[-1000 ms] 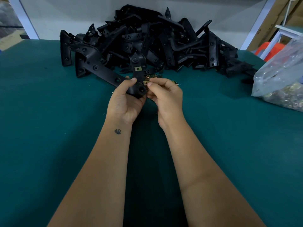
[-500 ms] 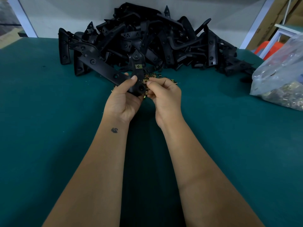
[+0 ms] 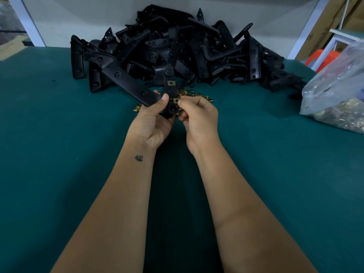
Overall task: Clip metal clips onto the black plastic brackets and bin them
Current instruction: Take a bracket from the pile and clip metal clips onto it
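My left hand grips a long black plastic bracket at its bent end, above the green table. A brass metal clip sits on the bracket's upright tab. My right hand pinches a second metal clip against the bracket's edge, just right of my left thumb. Loose brass clips lie scattered on the table behind my hands, partly hidden by them.
A big heap of black brackets fills the back of the green table. A clear plastic bag of metal clips lies at the right edge. A white frame and an orange object stand beyond the table at the right.
Both hands stay together at the bracket's end; the right hand's fingers have pushed the clip a little closer to the bracket. The view has barely shifted.
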A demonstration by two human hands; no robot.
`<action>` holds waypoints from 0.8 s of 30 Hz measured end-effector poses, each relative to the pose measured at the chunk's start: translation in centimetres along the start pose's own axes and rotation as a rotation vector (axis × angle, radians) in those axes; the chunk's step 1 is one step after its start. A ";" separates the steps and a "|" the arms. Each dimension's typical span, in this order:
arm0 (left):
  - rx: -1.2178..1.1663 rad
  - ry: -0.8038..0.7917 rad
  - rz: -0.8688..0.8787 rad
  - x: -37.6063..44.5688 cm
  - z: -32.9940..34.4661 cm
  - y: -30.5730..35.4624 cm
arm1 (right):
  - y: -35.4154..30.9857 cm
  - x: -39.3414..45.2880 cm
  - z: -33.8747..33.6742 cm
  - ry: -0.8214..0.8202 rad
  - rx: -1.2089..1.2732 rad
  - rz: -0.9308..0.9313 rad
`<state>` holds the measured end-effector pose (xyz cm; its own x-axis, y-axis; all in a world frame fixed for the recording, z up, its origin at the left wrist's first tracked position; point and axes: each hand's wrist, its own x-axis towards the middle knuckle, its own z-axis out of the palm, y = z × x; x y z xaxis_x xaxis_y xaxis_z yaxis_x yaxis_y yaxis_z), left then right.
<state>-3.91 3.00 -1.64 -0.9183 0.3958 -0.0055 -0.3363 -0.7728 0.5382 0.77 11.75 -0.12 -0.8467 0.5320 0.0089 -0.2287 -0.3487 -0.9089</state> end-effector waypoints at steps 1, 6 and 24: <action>-0.001 0.004 -0.001 0.0 0.1 0.0 | 0.0 0.0 0.0 0.003 0.007 0.005; -0.011 0.021 -0.004 -0.1 0.1 0.0 | 0.0 -0.1 0.2 -0.008 -0.039 -0.020; -0.055 0.002 -0.005 -0.5 -0.4 -0.2 | 1.1 -1.4 0.8 -0.001 -0.932 -0.556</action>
<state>-3.50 2.77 -2.02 -0.9169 0.3991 -0.0097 -0.3521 -0.7971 0.4906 1.30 9.95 -0.81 -0.7381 0.4336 0.5169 -0.1259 0.6642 -0.7369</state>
